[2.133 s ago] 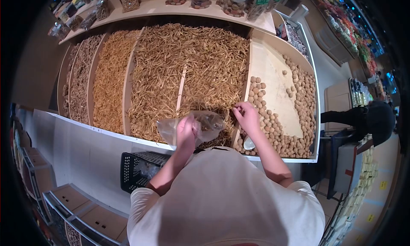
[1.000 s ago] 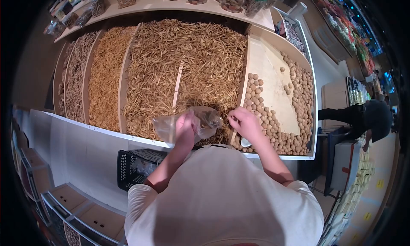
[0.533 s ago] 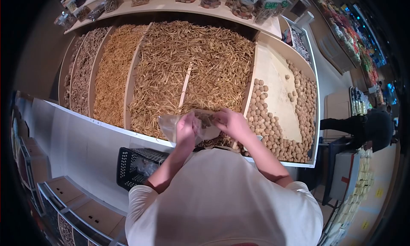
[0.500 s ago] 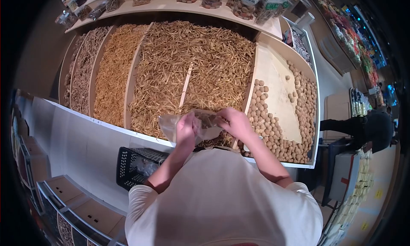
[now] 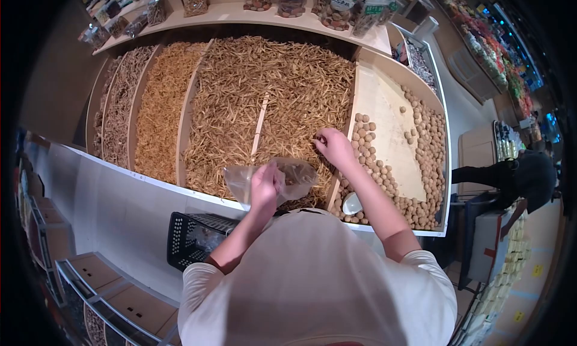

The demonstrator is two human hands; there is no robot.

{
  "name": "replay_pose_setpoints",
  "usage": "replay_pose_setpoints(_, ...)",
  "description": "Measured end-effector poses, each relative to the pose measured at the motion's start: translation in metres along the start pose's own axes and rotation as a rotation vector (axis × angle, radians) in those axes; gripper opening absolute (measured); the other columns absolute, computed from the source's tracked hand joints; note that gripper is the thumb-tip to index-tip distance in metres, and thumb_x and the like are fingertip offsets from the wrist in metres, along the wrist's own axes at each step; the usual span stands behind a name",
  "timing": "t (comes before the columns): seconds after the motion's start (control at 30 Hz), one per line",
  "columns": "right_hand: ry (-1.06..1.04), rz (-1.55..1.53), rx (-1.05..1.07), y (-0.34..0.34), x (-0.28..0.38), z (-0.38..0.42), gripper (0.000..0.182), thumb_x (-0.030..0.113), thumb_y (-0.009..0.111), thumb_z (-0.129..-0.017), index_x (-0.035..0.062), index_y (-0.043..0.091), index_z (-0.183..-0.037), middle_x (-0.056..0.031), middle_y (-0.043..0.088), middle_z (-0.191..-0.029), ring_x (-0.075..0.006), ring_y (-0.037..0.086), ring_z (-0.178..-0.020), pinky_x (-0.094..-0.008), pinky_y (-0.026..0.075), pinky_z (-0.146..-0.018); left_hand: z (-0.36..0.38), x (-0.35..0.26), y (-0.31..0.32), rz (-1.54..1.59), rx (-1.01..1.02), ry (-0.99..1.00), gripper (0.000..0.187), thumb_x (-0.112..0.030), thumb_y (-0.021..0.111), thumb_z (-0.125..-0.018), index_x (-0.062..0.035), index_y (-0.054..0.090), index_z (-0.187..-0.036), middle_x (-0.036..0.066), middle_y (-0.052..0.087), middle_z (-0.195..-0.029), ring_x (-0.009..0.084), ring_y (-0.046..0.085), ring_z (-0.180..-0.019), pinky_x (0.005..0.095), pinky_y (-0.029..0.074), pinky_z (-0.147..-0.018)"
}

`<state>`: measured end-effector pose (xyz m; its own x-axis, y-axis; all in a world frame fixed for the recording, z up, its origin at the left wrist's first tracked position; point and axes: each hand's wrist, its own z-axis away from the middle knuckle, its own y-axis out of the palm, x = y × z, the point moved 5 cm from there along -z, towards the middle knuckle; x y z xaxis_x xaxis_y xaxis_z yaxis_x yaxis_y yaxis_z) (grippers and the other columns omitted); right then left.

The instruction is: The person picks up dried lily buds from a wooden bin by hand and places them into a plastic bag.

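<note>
My left hand (image 5: 264,187) is closed on a clear plastic bag (image 5: 299,176), which spreads out on both sides of my fingers with its mouth toward the right. My right hand (image 5: 332,146) is apart from the bag, low over the right part of a wide bin of dried brown strips (image 5: 306,84). Its fingers are curled and pinched together at the strips; I cannot tell what is between the fingertips. A thin divider (image 5: 260,127) runs partway through the strips, left of my right hand.
Round brown walnut-like nuts (image 5: 427,142) and a white scoop (image 5: 351,203) lie in the compartment to the right. Orange shreds (image 5: 165,106) fill a bin to the left. A black basket (image 5: 186,241) stands below the counter. Packaged goods (image 5: 291,0) line the shelf behind; a person (image 5: 529,178) is at right.
My right hand has left the bag and moved up and right over the dried strips. The white scoop shows more fully now. My left hand still holds the bag.
</note>
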<state>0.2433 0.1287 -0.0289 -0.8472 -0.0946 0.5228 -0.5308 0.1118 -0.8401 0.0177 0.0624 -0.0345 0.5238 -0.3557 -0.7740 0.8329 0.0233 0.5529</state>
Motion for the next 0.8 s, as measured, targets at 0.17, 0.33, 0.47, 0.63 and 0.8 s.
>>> replay_pose_setpoints(0.17,-0.05,0.079,0.042,0.03,0.002,-0.015,0.018,0.018,0.068,-0.082,0.0054,0.066,-0.094,-0.0155,0.065,-0.093,-0.0349,0.065,-0.087,-0.0433,0.053,-0.075,-0.001,0.0,-0.01,0.024,-0.053,0.013,0.031,-0.022,0.049,-0.102,-0.0123,0.046,-0.072,-0.003,0.043,-0.057,0.0067,0.037,-0.048,0.024,0.029,-0.046)
replay_pose_setpoints(0.33,-0.101,0.032,-0.038,0.02,0.004,-0.011,0.014,0.014,0.067,-0.082,0.0061,0.067,-0.092,-0.0146,0.065,-0.09,-0.0348,0.065,-0.083,-0.0428,0.053,-0.073,-0.002,0.002,-0.013,0.053,-0.088,0.042,0.031,-0.021,0.048,-0.102,-0.0114,0.047,-0.073,-0.003,0.043,-0.056,0.0068,0.038,-0.048,0.024,0.03,-0.045)
replay_pose_setpoints(0.47,-0.001,-0.087,-0.154,-0.017,0.008,0.008,0.011,0.01,0.069,-0.082,0.0045,0.068,-0.091,-0.0123,0.064,-0.08,-0.0295,0.064,-0.073,-0.037,0.051,-0.065,-0.005,0.003,-0.009,0.094,-0.027,0.044,0.03,-0.022,0.049,-0.102,-0.0102,0.048,-0.074,-0.002,0.042,-0.056,0.0074,0.038,-0.048,0.0238,0.031,-0.046)
replay_pose_setpoints(0.63,0.214,-0.389,-0.142,-0.047,-0.002,0.044,0.01,0.009,0.072,-0.086,0.0021,0.068,-0.092,0.0007,0.058,-0.069,-0.0061,0.054,-0.06,-0.0211,0.043,-0.055,-0.007,0.004,-0.002,0.052,0.0,-0.008,0.029,-0.022,0.046,-0.102,-0.0126,0.044,-0.074,-0.002,0.039,-0.056,0.0097,0.036,-0.048,0.0269,0.029,-0.046)
replay_pose_setpoints(0.8,0.566,-1.156,0.095,-0.036,0.0,0.077,0.008,0.009,0.067,-0.092,0.0043,0.064,-0.097,0.0028,0.06,-0.072,-0.0034,0.051,-0.054,-0.0171,0.039,-0.048,-0.007,0.005,0.005,-0.019,0.05,-0.025,0.031,-0.023,0.047,-0.102,-0.0127,0.043,-0.073,-0.002,0.039,-0.055,0.0088,0.035,-0.047,0.0264,0.027,-0.044)
